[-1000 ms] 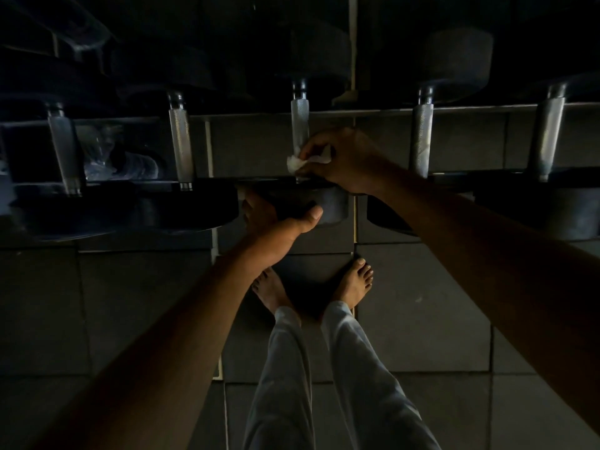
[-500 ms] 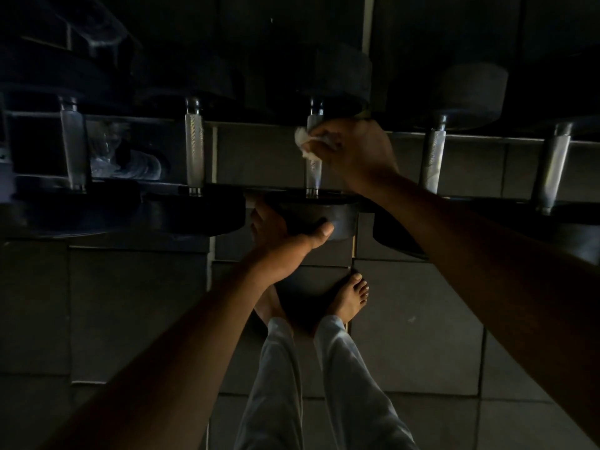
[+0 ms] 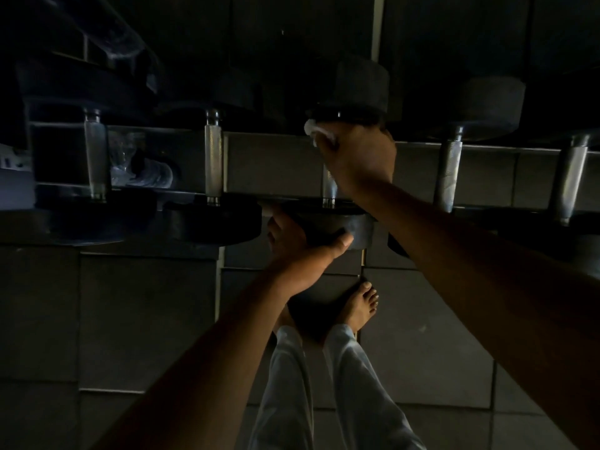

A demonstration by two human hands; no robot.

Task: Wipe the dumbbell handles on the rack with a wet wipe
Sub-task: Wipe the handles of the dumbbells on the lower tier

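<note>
Several black dumbbells with knurled metal handles lie side by side on a dark rack (image 3: 292, 138). My right hand (image 3: 358, 159) grips a white wet wipe (image 3: 316, 129) around the far end of the middle dumbbell handle (image 3: 330, 186); only the handle's near end shows below the hand. My left hand (image 3: 300, 241) holds the near weight head (image 3: 341, 224) of that same dumbbell, thumb across its front face.
More handles stand to the left (image 3: 213, 157) (image 3: 95, 157) and right (image 3: 449, 170) (image 3: 571, 183). Crumpled clear plastic (image 3: 143, 172) lies behind the rack at left. Below are a tiled floor (image 3: 422, 319) and my bare feet (image 3: 358, 306).
My right hand with the wipe has slid up the middle handle from its near end to its far end. My left hand has stayed on the near weight head.
</note>
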